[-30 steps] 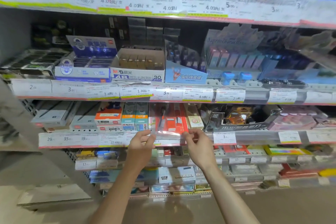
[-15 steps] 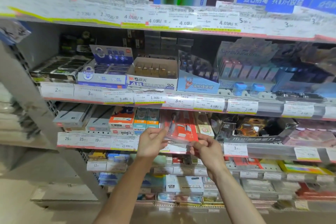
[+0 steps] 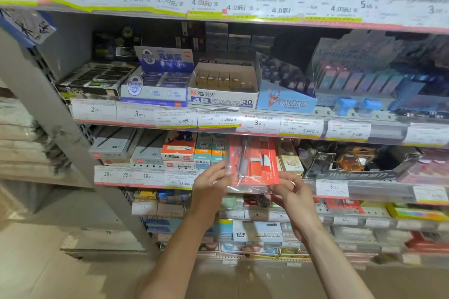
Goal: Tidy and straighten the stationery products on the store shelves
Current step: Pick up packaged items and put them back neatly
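A red pen pack [image 3: 252, 162] in a clear plastic sleeve sits at the front of the second shelf [image 3: 364, 185] from the bottom of the open part — it leans back a little, with its bottom edge hanging over the shelf's front rail. A dark pen shows through the plastic on its left side.

The left hand [image 3: 211, 183] holds the pack's left edge, with its fingers curled around the plastic. The right hand [image 3: 290, 192] pinches the bottom right corner of the pack between thumb and fingers. Both arms reach up from the bottom of the view.

Just left of the pack stand two teal boxes [image 3: 211, 150], and then an orange and white box [image 3: 178, 149]. Farther left lie flat grey boxes [image 3: 114, 144] with pens drawn on them. Just right of the pack is a small cream box [image 3: 289, 156], and then a dark display tray [image 3: 359, 160] with shiny packets inside.

White price tags [image 3: 331, 188] run along the shelf rails. On the shelf above sits a white eraser box [image 3: 223, 90] marked 4B — beside it are a blue and white box [image 3: 155, 82] and a light blue box [image 3: 286, 101].
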The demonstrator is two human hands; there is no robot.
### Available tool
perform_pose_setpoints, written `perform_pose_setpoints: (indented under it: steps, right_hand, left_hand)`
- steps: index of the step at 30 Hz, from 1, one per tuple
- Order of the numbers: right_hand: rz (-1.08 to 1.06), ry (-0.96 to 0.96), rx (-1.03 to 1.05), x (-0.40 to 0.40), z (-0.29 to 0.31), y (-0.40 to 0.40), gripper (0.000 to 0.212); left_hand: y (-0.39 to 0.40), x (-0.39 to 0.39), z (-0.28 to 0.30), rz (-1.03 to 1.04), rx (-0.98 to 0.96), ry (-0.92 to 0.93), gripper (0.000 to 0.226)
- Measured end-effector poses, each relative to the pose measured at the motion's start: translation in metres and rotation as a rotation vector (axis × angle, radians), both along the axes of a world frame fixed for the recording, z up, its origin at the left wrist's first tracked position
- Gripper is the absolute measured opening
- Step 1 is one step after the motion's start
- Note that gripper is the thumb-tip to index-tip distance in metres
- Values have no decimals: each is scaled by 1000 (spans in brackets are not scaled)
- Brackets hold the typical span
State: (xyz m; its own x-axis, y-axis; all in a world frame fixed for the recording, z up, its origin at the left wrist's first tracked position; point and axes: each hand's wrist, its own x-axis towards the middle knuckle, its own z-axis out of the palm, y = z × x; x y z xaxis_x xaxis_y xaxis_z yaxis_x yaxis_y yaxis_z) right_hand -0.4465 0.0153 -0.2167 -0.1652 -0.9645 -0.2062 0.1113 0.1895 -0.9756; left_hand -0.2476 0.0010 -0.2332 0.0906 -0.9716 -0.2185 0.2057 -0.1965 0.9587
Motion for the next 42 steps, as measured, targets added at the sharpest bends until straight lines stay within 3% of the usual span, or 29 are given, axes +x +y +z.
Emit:
perform_pose_setpoints:
  steps: [4,8,11,15,19,22,27,32,38,42]
  right_hand:
    - [-7,29,11,6,1,3,25]
    - [10,5,-3,6,2,9,22]
    - [48,-12,-19,-2,4,22,26]
    - [83,5,-26,-32,2,46,26]
    - [120,31,-52,-83,-6,79,24]
    - [167,27,-78,-133,-14,109,24]
    - [209,-44,25,-204,-33,153,24]
    - [145,9,33,-248,-68,171,14]
    - [60,-18,106,-263,-126,142,21]
    - [1,-20,93,-266,-167,101,20]
  left_hand:
    - [9,4,-2,-94,-27,-110,44]
    - [30,1,-3,-121,-80,-57,10]
    - [44,-10,-5,-75,-19,-14,36]
    - [72,-41,-1,5,3,-2,35]
    - [110,-93,-1,69,-32,-10,7]
    - [142,-142,-7,78,-40,-21,3]
    - [180,-214,-29,51,15,-88,24]
    - [186,-252,-63,-33,18,-193,19]
    - [142,-265,-122,-113,67,-233,20]
    - [97,-269,-162,-169,76,-227,34]
